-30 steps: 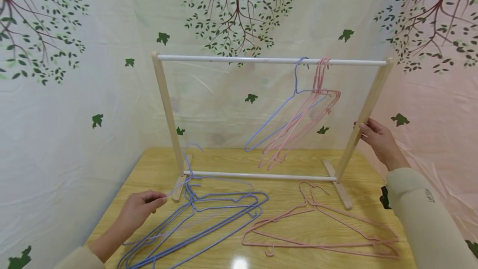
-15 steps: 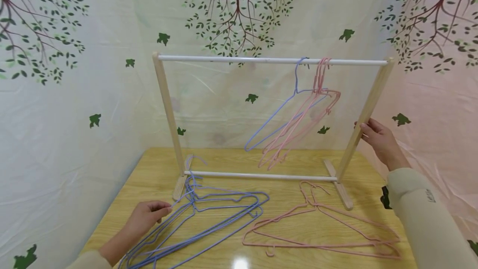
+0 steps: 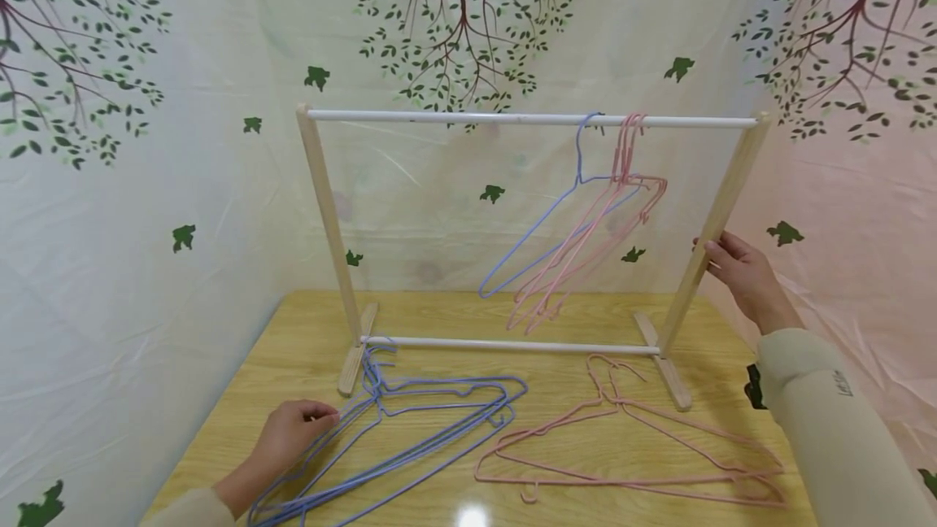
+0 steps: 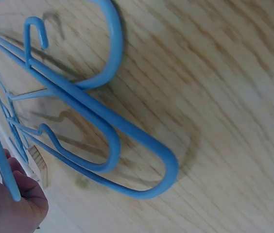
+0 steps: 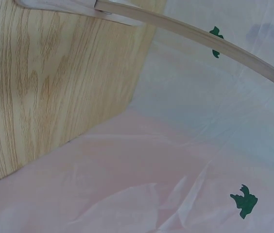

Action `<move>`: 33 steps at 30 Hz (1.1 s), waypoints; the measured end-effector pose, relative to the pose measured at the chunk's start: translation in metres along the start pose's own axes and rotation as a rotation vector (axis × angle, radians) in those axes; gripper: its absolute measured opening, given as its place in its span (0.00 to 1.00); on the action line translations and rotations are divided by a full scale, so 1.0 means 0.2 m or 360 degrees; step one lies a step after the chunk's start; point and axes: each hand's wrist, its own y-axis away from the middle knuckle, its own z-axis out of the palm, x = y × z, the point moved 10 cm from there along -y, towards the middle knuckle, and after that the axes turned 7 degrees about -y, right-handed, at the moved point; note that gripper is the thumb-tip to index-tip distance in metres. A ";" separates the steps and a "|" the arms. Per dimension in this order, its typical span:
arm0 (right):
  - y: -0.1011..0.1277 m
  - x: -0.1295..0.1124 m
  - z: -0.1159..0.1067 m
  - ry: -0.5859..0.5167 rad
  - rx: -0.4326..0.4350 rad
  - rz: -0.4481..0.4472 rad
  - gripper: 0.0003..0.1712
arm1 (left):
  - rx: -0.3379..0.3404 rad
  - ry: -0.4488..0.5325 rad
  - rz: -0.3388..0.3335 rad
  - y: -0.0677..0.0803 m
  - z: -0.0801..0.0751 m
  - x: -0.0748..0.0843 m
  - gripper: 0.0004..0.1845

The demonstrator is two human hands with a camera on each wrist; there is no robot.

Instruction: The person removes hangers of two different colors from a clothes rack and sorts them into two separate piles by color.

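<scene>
My left hand (image 3: 296, 433) pinches one arm of a blue plastic hanger (image 4: 1, 162) between thumb and fingers, low at the left edge of a pile of blue hangers (image 4: 149, 141). The pile lies on the table with its hooks towards the rack's left foot. On the right, my right hand (image 3: 747, 279) grips the wooden post (image 3: 732, 185) of a small clothes rack about midway up. From the rack's white top rail (image 3: 468, 116) hang one blue hanger (image 3: 580, 157) and several pink hangers (image 3: 625, 157), right of centre.
More pink hangers (image 3: 615, 481) lie overlapping on the wood-grain table (image 3: 454, 320), front right. A white lower rail (image 3: 505, 344) joins the rack's feet. Printed cloth (image 3: 439, 242) surrounds the table at the back and sides.
My left hand has moved down and slightly right, lowering the blue hanger from a tilted, raised pose onto the blue pile. My right hand has stayed on the post.
</scene>
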 end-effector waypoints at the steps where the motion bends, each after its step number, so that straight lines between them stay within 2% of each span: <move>1: 0.00 0.00 0.00 -0.0006 0.0001 -0.0005 0.23 | 0.0001 -0.0006 0.0001 0.00 0.00 0.00 0.04; 8: 0.00 -0.01 0.01 0.0002 0.0004 -0.0021 0.21 | -0.0034 -0.0045 0.0019 -0.02 0.02 -0.01 0.06; 19: 0.02 -0.01 0.02 0.0025 0.0030 0.0031 0.23 | -0.0059 -0.0008 0.0029 -0.10 0.01 0.03 0.12; 23: 0.01 -0.01 0.02 0.0015 0.0028 0.0008 0.23 | -0.0036 -0.0013 0.0068 -0.14 -0.01 0.08 0.12; 27: 0.01 -0.01 0.02 0.0001 0.0022 -0.0021 0.24 | -0.0017 0.0048 0.0083 -0.20 -0.04 0.16 0.13; 29: 0.00 -0.01 0.02 -0.0014 0.0013 -0.0031 0.23 | 0.0007 0.0080 0.0108 -0.23 -0.06 0.23 0.14; 33: 0.00 -0.01 0.02 -0.0037 -0.0006 -0.0045 0.20 | 0.0075 0.0152 0.0182 -0.31 -0.13 0.40 0.16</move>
